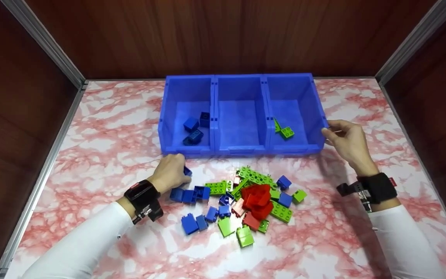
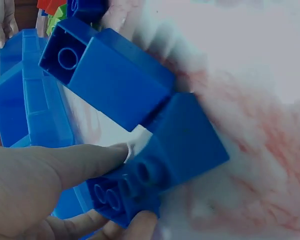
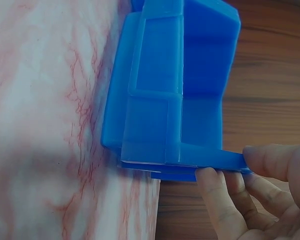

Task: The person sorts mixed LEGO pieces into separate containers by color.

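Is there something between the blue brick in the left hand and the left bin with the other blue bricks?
Nothing visible. The left hand pinches a blue brick just before the left bin; only the bin's low front wall lies between.

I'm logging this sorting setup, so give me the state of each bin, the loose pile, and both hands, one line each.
Left bin: holds a few blue bricks.
Middle bin: empty.
Right bin: holds green bricks.
Brick pile: mixed blue, green, red, loose on the table.
Left hand: pinching a blue brick.
Right hand: holding the right bin's outer edge.
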Tool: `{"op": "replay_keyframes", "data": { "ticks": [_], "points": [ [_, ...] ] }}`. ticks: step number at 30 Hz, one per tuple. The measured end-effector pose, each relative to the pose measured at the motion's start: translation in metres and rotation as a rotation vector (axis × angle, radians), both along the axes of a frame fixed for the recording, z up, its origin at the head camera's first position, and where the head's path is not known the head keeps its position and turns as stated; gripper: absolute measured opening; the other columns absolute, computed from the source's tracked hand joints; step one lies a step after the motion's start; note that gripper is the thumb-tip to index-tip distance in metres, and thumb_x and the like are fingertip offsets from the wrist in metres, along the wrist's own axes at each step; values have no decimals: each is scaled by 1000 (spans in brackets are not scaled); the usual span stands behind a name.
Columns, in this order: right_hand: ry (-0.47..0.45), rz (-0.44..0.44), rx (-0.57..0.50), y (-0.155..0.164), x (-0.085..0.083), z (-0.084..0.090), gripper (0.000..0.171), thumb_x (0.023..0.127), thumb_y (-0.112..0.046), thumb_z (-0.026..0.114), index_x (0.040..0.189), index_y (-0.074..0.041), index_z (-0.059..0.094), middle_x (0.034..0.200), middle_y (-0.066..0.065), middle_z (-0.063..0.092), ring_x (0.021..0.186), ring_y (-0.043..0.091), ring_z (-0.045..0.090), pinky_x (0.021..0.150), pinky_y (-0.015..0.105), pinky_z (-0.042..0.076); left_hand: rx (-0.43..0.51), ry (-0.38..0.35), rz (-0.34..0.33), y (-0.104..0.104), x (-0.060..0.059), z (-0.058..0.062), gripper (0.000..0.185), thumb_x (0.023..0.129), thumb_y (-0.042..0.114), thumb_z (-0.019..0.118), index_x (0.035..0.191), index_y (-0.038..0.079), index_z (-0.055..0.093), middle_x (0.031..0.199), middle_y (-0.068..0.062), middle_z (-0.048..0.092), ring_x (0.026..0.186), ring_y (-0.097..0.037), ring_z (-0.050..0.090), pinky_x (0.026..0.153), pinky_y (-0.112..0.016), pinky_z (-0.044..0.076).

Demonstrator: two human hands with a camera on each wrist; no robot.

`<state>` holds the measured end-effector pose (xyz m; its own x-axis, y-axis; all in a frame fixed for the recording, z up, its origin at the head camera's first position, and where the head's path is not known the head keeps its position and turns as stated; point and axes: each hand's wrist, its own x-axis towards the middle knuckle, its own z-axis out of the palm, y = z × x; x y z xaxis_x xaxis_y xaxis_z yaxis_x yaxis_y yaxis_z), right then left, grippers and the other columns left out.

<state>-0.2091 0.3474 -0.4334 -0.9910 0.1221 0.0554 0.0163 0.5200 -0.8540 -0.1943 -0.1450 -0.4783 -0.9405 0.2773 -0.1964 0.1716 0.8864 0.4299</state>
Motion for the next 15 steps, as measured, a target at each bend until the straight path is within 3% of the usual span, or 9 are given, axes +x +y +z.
{"op": "replay_keyframes", "data": {
  "ticks": [4,6,11,15],
  "points": [
    [-13,1,11,1,0,-1,37,103,-14,67,134,5,66,92,-12,66,81,-3,67,79,18,63,24,-12,-6,2,-4,13,23,80,16,87,86,3,68,84,-10,72,77,-24,67,67,-37,56],
    [-14,0,15,2,-1,-1,36,103,-13,67,134,5,67,93,-12,67,81,-3,67,79,18,63,19,-73,14,12,2,48,22,83,9,85,96,-2,71,94,-17,76,83,-28,72,73,-38,62],
    [-9,-2,17,2,-1,-1,36,102,-13,67,133,5,67,92,-15,66,80,-3,67,78,18,63,77,-96,38,16,-5,82,36,85,4,83,117,-3,68,116,-22,75,90,-32,76,74,-36,66],
    [10,-2,22,0,0,0,35,102,-14,69,131,6,68,90,-15,66,79,-2,67,77,18,63,76,-33,57,17,-20,101,43,86,6,84,123,-3,65,123,-23,72,101,-36,73,86,-43,65]
  ]
}}
